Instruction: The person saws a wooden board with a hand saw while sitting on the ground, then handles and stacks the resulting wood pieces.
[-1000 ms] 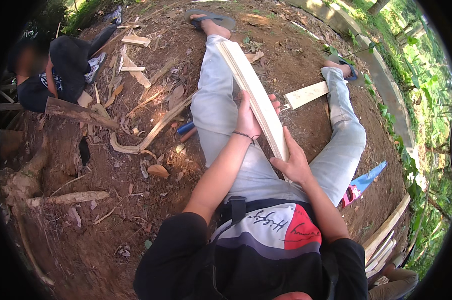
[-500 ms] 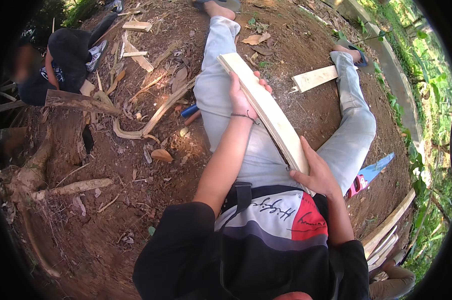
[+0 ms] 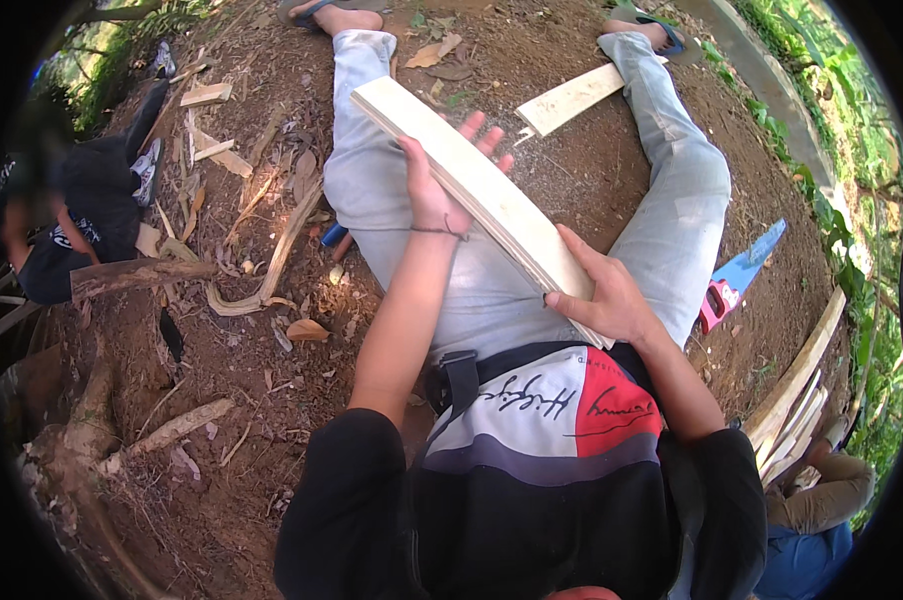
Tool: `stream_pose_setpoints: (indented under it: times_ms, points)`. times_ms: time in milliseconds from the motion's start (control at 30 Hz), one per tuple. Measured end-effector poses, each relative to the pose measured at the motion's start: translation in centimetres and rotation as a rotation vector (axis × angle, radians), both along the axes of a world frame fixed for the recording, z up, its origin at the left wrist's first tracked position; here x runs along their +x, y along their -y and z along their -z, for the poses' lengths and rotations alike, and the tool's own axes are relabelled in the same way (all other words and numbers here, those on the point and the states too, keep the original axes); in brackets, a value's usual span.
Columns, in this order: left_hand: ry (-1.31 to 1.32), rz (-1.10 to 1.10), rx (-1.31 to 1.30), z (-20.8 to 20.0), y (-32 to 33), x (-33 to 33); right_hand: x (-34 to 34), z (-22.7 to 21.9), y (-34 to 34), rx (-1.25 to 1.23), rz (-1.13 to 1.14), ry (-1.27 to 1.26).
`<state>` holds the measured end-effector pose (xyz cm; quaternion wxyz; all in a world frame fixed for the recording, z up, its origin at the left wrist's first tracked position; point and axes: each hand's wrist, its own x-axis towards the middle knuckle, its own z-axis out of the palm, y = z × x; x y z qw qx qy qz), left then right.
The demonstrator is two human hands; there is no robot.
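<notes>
A stack of thin, pale wooden boards (image 3: 482, 185) slants across my lap, its far end over my left thigh and its near end at my waist. My left hand (image 3: 440, 195) supports it from below around the middle, thumb along the left edge and fingers stretching out past the right edge. Near the close end, my right hand (image 3: 612, 298) grips the stack across its width, with the thumb at the left edge. The left palm is partly hidden under the wood.
Another pale board (image 3: 572, 100) lies by my right foot. A handsaw (image 3: 750, 262) with a pink handle rests right of my leg. A blue cylindrical thing (image 3: 334, 235), a curved branch (image 3: 272, 270) and wood scraps lie left. People sit at far left and lower right, beside stacked slats (image 3: 797, 430).
The view has shifted, bringing the scene leftward and the whole saw into sight. My left fingers have straightened and spread beyond the boards. Both hands stay on the stack.
</notes>
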<state>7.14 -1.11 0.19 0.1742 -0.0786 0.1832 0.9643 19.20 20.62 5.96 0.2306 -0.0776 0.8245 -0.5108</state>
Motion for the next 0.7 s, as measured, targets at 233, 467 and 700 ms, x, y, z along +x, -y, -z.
stream_pose_setpoints:
  times_ms: [233,467,700]
  points:
    - [-0.083,0.001,-0.469,-4.4,-0.7,4.2,-1.8,-3.2,2.5,-0.069,0.005,-0.080]
    - [-0.108,-0.289,-0.341,-9.8,5.2,3.8,-2.8,-4.1,3.9,-0.428,0.117,-0.199]
    - [0.122,-0.347,-1.710,-14.4,24.0,2.1,-2.3,-4.9,3.3,-0.616,0.534,0.019]
